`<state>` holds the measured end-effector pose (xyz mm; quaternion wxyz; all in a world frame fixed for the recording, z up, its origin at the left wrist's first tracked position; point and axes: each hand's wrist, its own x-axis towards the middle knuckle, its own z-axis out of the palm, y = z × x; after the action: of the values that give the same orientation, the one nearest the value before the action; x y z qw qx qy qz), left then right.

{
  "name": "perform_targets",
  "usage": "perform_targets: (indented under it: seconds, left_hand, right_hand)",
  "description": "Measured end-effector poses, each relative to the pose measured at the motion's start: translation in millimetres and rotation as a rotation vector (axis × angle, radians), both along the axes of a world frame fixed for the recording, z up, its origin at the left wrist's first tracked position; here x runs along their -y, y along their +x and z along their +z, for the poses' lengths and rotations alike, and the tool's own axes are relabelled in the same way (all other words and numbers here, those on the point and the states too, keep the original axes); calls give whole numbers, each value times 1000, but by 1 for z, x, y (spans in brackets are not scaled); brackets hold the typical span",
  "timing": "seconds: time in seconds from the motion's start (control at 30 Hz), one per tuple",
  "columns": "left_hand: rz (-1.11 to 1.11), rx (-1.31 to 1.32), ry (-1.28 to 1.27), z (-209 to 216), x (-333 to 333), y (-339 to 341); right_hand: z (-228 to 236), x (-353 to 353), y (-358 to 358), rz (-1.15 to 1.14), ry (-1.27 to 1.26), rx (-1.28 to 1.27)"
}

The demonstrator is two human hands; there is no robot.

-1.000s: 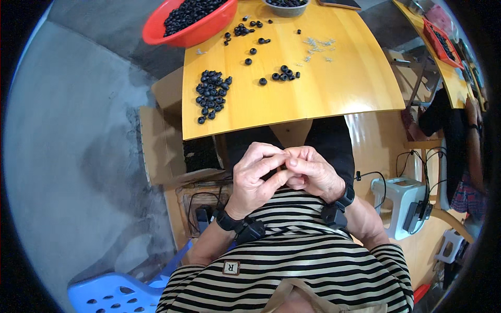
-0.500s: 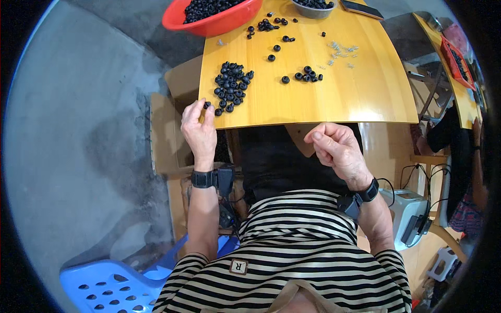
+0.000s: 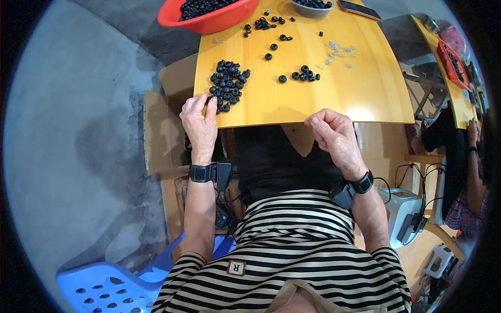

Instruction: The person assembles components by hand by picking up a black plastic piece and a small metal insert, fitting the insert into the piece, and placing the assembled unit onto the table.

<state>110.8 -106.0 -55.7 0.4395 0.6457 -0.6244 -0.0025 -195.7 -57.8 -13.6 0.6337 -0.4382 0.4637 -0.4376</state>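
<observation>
At the table's (image 3: 360, 99) near left corner, my left hand (image 3: 199, 117) reaches to a pile of small round black parts with holes (image 3: 227, 83). Its thumb and index finger close around one black part (image 3: 211, 98) at the pile's near edge; the fingers partly hide it. My right hand (image 3: 336, 135) hovers at the front edge of the table with thumb and index finger pressed together and the other fingers curled. Whatever that pinch holds, if anything, is too small or hidden to make out. A smaller group of the same black parts (image 3: 304, 74) lies beyond it.
A red basin (image 3: 209, 22) and a grey bowl (image 3: 311, 11), both with black parts, stand at the back. Tiny clear pieces (image 3: 336, 50) lie scattered right of centre. A phone (image 3: 360, 9) rests at the far edge. Another person's arm (image 3: 475, 172) shows at right.
My left hand has closed in on the pile, carrying the black part to its near edge. My right hand has risen slightly toward the table edge, still pinched. The view has shifted a little.
</observation>
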Motion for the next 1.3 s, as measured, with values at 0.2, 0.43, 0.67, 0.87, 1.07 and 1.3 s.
perform_targets:
  seconds: [0.2,0.43,0.67,0.87,1.07,1.3]
  left_hand:
    - [-3,-55,53,4,-4,-17]
    - [-133,11,178,6,-4,-33]
    - [-49,189,218,8,-7,-42]
    - [-161,162,-77,27,-33,-61]
    - [-417,-114,-11,36,-59,-82]
    - [-641,-303,123,53,-72,-103]
  right_hand:
    - [-5,19,4,-155,-377,-503]
    - [-19,57,37,-129,-969,-911]
    - [-21,72,53,20,-931,-1166]
    - [-21,72,50,34,-909,-1175]
    - [-9,45,35,-13,-449,-320]
    - [-6,-13,21,230,352,629]
